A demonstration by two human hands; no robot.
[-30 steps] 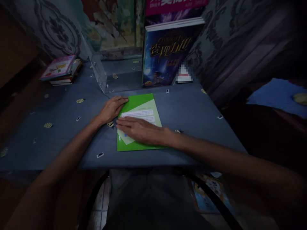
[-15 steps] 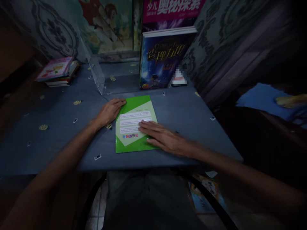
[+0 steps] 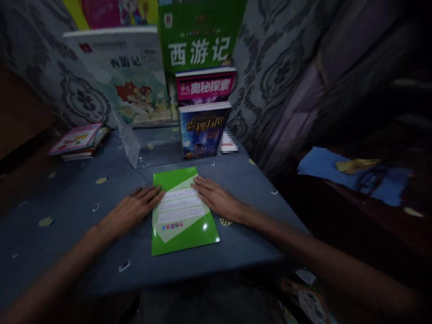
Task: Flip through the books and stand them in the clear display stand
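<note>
A thin green book (image 3: 189, 211) lies flat on the table, its cover upside down to me, with a pale panel and several lines of text. On its left edge rest the fingers of my left hand (image 3: 140, 203), stretched out. My right hand (image 3: 218, 197) lies on the upper right edge, palm down, fingers extended. Neither hand grips the book; it stays flat beneath them. Light glints off the glossy lower right corner.
Upright books stand behind: a dark blue one (image 3: 204, 132), a magenta one (image 3: 205, 87), a large green one (image 3: 202, 40) and a pale one (image 3: 135, 81). A clear plastic stand (image 3: 125, 139) is left of them. Stacked books (image 3: 81, 141) sit at the far left of the patterned tablecloth (image 3: 77, 229).
My right hand has slid from the book's lower right part up to its upper right edge. My left hand has shifted lower along the left edge. The view has tilted up, showing more standing books.
</note>
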